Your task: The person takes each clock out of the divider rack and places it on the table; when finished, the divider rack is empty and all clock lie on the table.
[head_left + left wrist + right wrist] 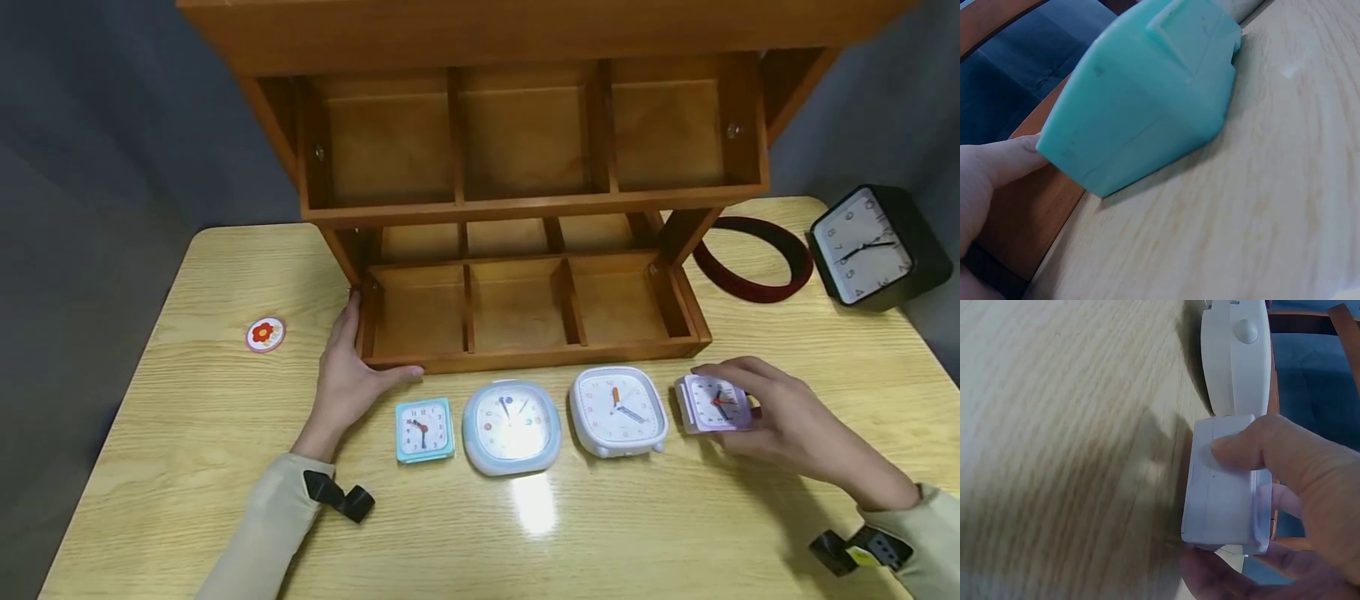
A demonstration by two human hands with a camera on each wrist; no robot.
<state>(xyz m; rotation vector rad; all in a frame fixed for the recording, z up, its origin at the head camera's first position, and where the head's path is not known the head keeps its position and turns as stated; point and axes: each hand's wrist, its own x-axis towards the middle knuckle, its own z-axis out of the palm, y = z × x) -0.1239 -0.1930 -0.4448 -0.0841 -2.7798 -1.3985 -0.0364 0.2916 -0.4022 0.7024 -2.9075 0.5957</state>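
At the right end of a row of clocks, my right hand (795, 421) pinches a small lilac alarm clock (716, 403) between thumb and fingers. In the right wrist view the thumb lies on the clock's pale side (1222, 500), with the fingers at its other edges. My left hand (348, 375) rests against the left front corner of the lower drawer (517, 360), its fingers straight along the side and its thumb stretched along the front. Close to that thumb stands a turquoise alarm clock (424, 430), seen large from behind in the left wrist view.
A light blue clock (512, 427) and a white clock (619, 412) fill the row's middle. Above the lower drawer juts a divided upper drawer (525, 205) of the wooden cabinet. A dark red ring (795, 250) and a black clock (862, 246) are at right, a flower disc (266, 334) at left.
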